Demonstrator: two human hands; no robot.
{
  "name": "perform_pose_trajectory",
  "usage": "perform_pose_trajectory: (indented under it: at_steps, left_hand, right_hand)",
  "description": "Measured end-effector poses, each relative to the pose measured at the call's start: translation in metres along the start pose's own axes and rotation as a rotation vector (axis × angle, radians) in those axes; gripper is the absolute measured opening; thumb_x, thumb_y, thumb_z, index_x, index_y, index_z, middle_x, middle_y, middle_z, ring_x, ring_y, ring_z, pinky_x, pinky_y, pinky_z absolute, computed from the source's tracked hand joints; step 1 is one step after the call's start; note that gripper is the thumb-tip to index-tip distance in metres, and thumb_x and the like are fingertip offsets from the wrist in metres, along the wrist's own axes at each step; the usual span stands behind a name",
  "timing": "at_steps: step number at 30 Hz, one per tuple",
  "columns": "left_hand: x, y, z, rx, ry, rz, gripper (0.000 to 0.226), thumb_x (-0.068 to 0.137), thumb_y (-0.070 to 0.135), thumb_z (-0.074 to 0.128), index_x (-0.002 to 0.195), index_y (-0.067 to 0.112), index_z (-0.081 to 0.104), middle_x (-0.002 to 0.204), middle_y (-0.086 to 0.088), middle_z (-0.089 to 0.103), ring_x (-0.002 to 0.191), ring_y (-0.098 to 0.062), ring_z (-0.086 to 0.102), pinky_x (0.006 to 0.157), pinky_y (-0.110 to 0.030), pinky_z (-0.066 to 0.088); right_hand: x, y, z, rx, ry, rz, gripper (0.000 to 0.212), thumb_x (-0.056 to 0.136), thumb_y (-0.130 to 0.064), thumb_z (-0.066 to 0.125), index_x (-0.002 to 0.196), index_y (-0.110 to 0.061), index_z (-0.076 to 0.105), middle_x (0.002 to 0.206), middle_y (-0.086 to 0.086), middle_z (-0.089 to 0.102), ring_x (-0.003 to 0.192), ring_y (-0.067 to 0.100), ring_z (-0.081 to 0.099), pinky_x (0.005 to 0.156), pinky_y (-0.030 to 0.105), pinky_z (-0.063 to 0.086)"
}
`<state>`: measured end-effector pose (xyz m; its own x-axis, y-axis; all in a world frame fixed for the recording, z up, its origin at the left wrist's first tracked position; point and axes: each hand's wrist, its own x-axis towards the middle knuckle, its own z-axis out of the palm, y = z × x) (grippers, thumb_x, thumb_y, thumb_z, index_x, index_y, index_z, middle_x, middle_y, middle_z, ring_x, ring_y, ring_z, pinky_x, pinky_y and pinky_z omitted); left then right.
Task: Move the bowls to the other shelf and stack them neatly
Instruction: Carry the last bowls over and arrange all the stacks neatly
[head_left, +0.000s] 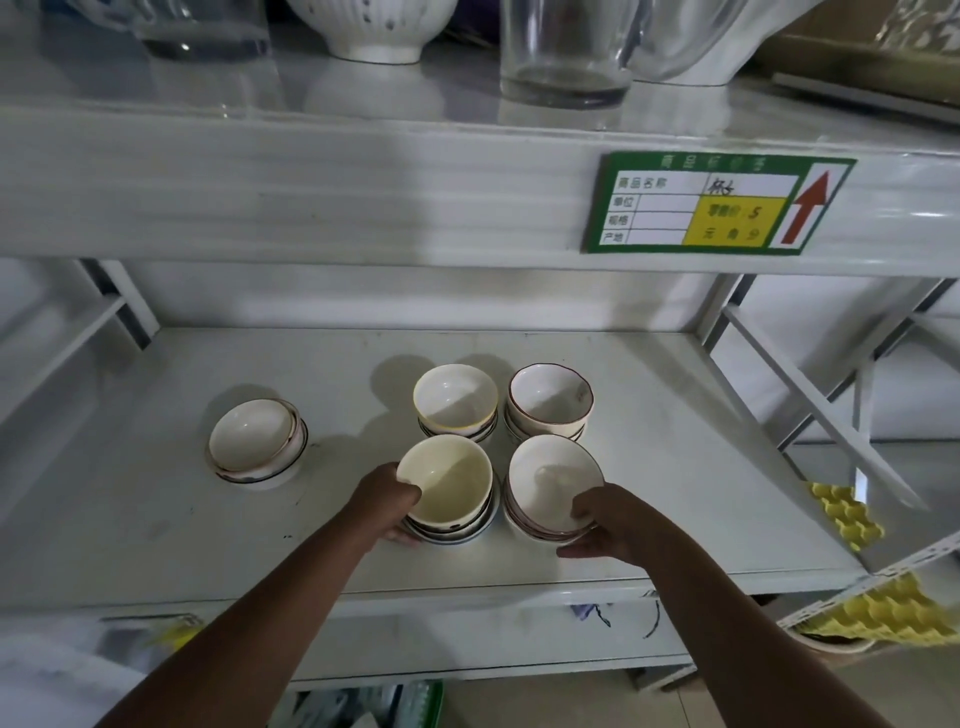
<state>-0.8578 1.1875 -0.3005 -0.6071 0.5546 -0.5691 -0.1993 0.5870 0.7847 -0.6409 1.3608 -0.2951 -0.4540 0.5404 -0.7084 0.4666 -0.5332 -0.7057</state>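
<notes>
Right now your left hand is curled around the near-left stack of bowls, thumb at the rim of the top bowl and fingers down by the base on its left side. Your right hand grips the near-right stack from its front-right side, thumb at the rim and fingers under the lowest bowl. Both stacks stand on the middle shelf, just beside each other and close to the front edge.

Behind them are two more stacks, a yellow-rimmed one and a brown-rimmed one, each directly behind a near stack and almost touching it. A fifth stack sits well apart to the left, nearer your left hand.

What matters for the next move is that each near stack lies straight ahead of its own hand, with the back stacks close behind. So I'd judge that any lift or slide should come toward you or straight up, not forward. The near-right stack looks slightly tilted, so keep it level.
</notes>
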Motion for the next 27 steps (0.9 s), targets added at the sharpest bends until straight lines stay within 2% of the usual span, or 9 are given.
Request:
perform_pose_trajectory:
  at_steps: [6, 10, 14, 17, 19, 23, 27]
  left_hand:
    - [0.002, 0.000, -0.010, 0.021, 0.052, 0.000, 0.048, 0.081, 0.002, 0.043, 0.128, 0.008, 0.053, 0.122, -0.022, 0.053, 0.089, -0.049, 0.064, 0.059, -0.058, 0.058]
    - [0.004, -0.005, -0.025, 0.009, 0.082, -0.011, 0.049, 0.081, 0.002, 0.043, 0.129, 0.008, 0.052, 0.123, -0.022, 0.051, 0.092, -0.049, 0.063, 0.059, -0.057, 0.058]
    - [0.002, -0.009, -0.044, -0.003, 0.162, -0.019, 0.045, 0.084, 0.001, 0.044, 0.127, 0.010, 0.052, 0.122, -0.021, 0.052, 0.093, -0.047, 0.063, 0.060, -0.056, 0.059]
    - [0.007, -0.013, -0.057, -0.093, 0.242, -0.019, 0.041, 0.084, -0.002, 0.045, 0.122, 0.011, 0.053, 0.118, -0.021, 0.053, 0.094, -0.047, 0.061, 0.066, -0.063, 0.056]
    - [0.011, -0.012, -0.063, -0.194, 0.286, -0.032, 0.044, 0.085, -0.006, 0.043, 0.126, 0.009, 0.049, 0.117, -0.021, 0.051, 0.088, -0.043, 0.060, 0.069, -0.066, 0.054]
    - [0.012, 0.002, -0.062, -0.265, 0.368, 0.006, 0.052, 0.087, -0.009, 0.038, 0.135, 0.009, 0.041, 0.120, -0.017, 0.046, 0.083, -0.039, 0.056, 0.046, -0.052, 0.054]
    - [0.018, 0.014, -0.058, -0.276, 0.403, -0.002, 0.050, 0.089, -0.007, 0.039, 0.136, 0.009, 0.041, 0.117, -0.016, 0.047, 0.074, -0.037, 0.061, 0.039, -0.048, 0.050]
  right_hand:
    - [-0.002, 0.004, 0.006, 0.038, -0.011, -0.010, 0.040, 0.089, 0.008, 0.043, 0.129, 0.002, 0.046, 0.106, 0.022, 0.053, 0.088, 0.038, 0.061, 0.072, 0.052, 0.061]
    - [-0.003, 0.006, 0.012, 0.069, -0.008, -0.014, 0.035, 0.090, 0.009, 0.041, 0.123, -0.001, 0.048, 0.103, 0.020, 0.053, 0.087, 0.037, 0.060, 0.076, 0.054, 0.059]
    - [-0.002, 0.009, 0.012, 0.092, -0.011, -0.013, 0.035, 0.090, 0.009, 0.042, 0.124, -0.001, 0.048, 0.106, 0.020, 0.052, 0.091, 0.038, 0.060, 0.070, 0.052, 0.060]
    - [-0.001, 0.009, 0.012, 0.103, 0.003, -0.013, 0.038, 0.090, 0.009, 0.042, 0.127, 0.002, 0.047, 0.110, 0.022, 0.054, 0.092, 0.039, 0.060, 0.069, 0.052, 0.061]
    - [-0.002, 0.009, 0.013, 0.100, 0.014, -0.008, 0.041, 0.090, 0.008, 0.042, 0.130, 0.003, 0.047, 0.114, 0.024, 0.054, 0.094, 0.041, 0.060, 0.071, 0.053, 0.061]
    - [-0.004, 0.008, 0.013, 0.099, 0.024, -0.011, 0.041, 0.090, 0.009, 0.041, 0.130, 0.003, 0.047, 0.108, 0.022, 0.056, 0.090, 0.039, 0.062, 0.075, 0.054, 0.060]
    - [-0.005, 0.008, 0.013, 0.081, 0.019, -0.012, 0.040, 0.090, 0.009, 0.041, 0.129, 0.004, 0.047, 0.104, 0.022, 0.055, 0.090, 0.040, 0.061, 0.088, 0.060, 0.054]
